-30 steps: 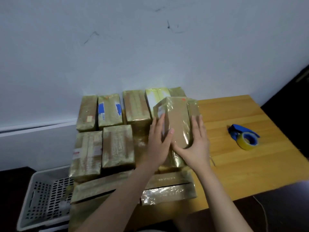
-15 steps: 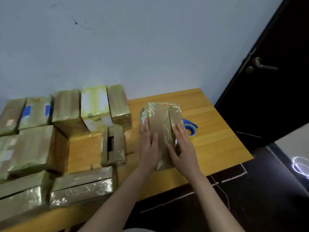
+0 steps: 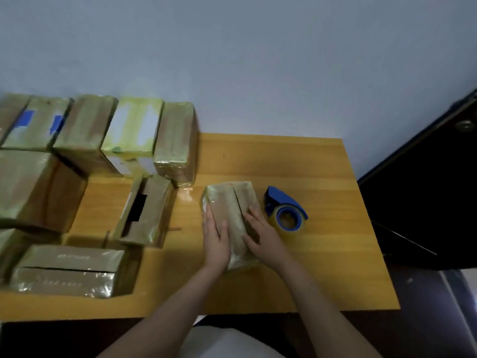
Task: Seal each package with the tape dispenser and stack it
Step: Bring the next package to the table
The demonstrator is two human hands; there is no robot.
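With left hand (image 3: pixel 215 241) and right hand (image 3: pixel 260 237) pressing flat on the centre package (image 3: pixel 227 200), reaching for the tape dispenser (image 3: pixel 285 210) could let its flaps open.

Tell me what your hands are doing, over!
Flat on the package: left hand, right hand, fingers straight. Package lying on the table, seam up. Untouched tape dispenser just right of it, nothing between.

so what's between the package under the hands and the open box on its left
In the head view, bare wooden table, except a thin brown strip lying by the open box, apart from the package.
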